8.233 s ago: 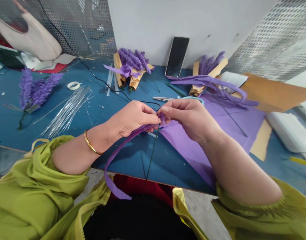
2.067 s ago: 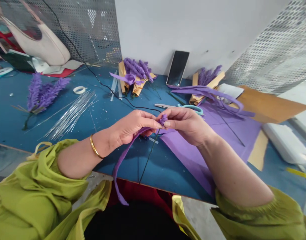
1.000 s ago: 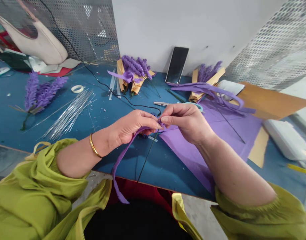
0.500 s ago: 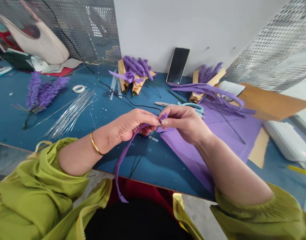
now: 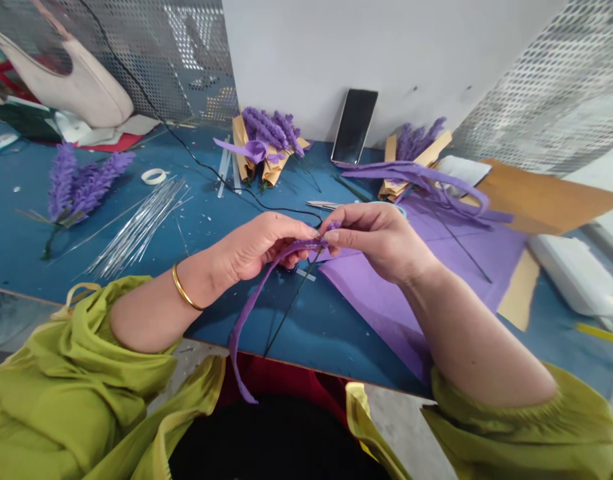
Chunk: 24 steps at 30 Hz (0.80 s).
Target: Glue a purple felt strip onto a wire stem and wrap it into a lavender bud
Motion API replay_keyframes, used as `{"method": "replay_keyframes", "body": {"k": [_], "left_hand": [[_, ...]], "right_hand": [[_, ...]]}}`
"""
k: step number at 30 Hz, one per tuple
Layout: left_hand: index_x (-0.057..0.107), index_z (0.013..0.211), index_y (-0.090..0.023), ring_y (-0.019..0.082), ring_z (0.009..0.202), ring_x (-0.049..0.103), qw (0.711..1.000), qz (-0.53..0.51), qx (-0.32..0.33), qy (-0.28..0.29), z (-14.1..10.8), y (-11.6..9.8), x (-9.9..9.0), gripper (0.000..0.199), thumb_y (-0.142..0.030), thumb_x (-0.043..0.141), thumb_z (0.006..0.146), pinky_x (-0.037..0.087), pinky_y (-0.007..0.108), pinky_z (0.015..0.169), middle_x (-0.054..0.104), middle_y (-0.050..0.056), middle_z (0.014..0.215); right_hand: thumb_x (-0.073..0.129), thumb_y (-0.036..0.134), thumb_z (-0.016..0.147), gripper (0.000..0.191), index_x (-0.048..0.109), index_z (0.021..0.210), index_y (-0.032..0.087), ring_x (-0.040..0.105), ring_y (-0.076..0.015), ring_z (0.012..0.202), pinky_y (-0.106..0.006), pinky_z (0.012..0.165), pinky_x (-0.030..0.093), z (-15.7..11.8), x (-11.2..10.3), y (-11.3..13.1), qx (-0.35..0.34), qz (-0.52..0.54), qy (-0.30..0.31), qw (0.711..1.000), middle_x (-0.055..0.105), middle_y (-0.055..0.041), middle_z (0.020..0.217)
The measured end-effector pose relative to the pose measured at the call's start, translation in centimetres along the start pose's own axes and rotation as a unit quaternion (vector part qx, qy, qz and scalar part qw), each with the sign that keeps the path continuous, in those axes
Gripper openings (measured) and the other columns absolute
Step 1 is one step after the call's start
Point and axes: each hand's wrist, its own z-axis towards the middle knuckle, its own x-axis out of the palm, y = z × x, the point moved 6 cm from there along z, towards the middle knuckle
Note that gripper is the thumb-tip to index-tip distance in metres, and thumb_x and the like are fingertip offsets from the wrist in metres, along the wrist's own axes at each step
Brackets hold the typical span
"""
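Fingers closed, my left hand (image 5: 273,245) holds a long purple paper strip (image 5: 251,303), whose free end hangs over the table's front edge. Close beside it, my right hand (image 5: 373,240) pinches a small purple flower tip (image 5: 333,228) where the strip meets a thin dark green stem (image 5: 296,297). The stem slants down toward me from the fingertips. My right fingers hide part of the joint between strip and stem. Behind the right hand, scissors (image 5: 322,205) lie partly covered.
Purple paper sheets (image 5: 466,257) spread under my right arm. At left lie silver wires (image 5: 141,227), a tape roll (image 5: 153,176) and purple flower sprigs (image 5: 81,183). Wrapped bouquets (image 5: 271,137) and a phone (image 5: 355,127) stand at the back. A white device (image 5: 576,273) sits at right.
My left fingers have loosened slightly, baring more of the strip near the stem. My right hand has turned a little around the flower tip and now covers more of the scissors' handles.
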Motion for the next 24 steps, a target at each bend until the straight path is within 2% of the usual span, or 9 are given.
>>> {"method": "replay_keyframes", "body": {"k": [4, 9, 16, 20, 24], "left_hand": [[0.069, 0.06, -0.015, 0.01, 0.053, 0.052, 0.998, 0.046, 0.039, -0.029, -0.27, -0.49, -0.07, 0.021, -0.027, 0.067, 0.077, 0.041, 0.023, 0.052, 0.06, 0.002, 0.059], [0.069, 0.061, -0.016, 0.01, 0.055, 0.054, 0.993, 0.087, 0.051, -0.054, -0.58, -0.76, -0.01, 0.019, -0.026, 0.065, 0.077, 0.04, 0.023, 0.053, 0.062, 0.001, 0.061], [0.07, 0.061, -0.015, 0.011, 0.056, 0.054, 0.993, 0.098, 0.053, -0.049, -0.5, -0.7, 0.3, 0.022, -0.024, 0.06, 0.079, 0.041, 0.024, 0.055, 0.062, 0.002, 0.06], [0.072, 0.064, -0.016, 0.012, 0.057, 0.056, 0.993, 0.092, 0.06, -0.054, -0.52, -0.74, 0.23, 0.023, -0.026, 0.058, 0.08, 0.041, 0.024, 0.054, 0.064, 0.003, 0.061], [0.071, 0.063, -0.016, 0.011, 0.057, 0.053, 0.989, 0.123, 0.066, -0.054, -0.67, -0.75, 0.25, 0.016, -0.022, 0.063, 0.075, 0.04, 0.024, 0.056, 0.064, 0.001, 0.062]], "right_hand": [[0.083, 0.03, 0.075, 0.016, 0.074, 0.079, 0.017, 0.059, -0.0121, 0.059, -0.028, 0.061, 0.048, -0.01, 0.05, 0.08, 0.004, -0.01, -0.015, 1.0, 0.066, 0.0009, 0.065], [0.083, 0.025, 0.073, 0.014, 0.072, 0.077, 0.016, 0.059, -0.0114, 0.058, -0.026, 0.059, 0.049, -0.06, 0.12, 0.19, 0.01, -0.011, -0.031, 0.999, 0.066, 0.0016, 0.064], [0.082, 0.031, 0.074, 0.02, 0.07, 0.072, 0.016, 0.059, -0.0113, 0.055, -0.025, 0.055, 0.047, -0.15, 0.2, 0.45, 0.014, -0.057, -0.042, 0.997, 0.065, 0.0017, 0.058], [0.08, 0.029, 0.075, 0.017, 0.07, 0.069, 0.016, 0.059, -0.0109, 0.053, -0.024, 0.053, 0.046, -0.23, 0.16, 0.57, 0.018, -0.076, -0.059, 0.995, 0.064, 0.0017, 0.056], [0.083, 0.035, 0.073, 0.024, 0.07, 0.066, 0.016, 0.059, -0.0112, 0.052, -0.024, 0.051, 0.047, -0.22, 0.19, 0.53, 0.027, -0.073, -0.07, 0.995, 0.064, 0.0006, 0.055]]}}
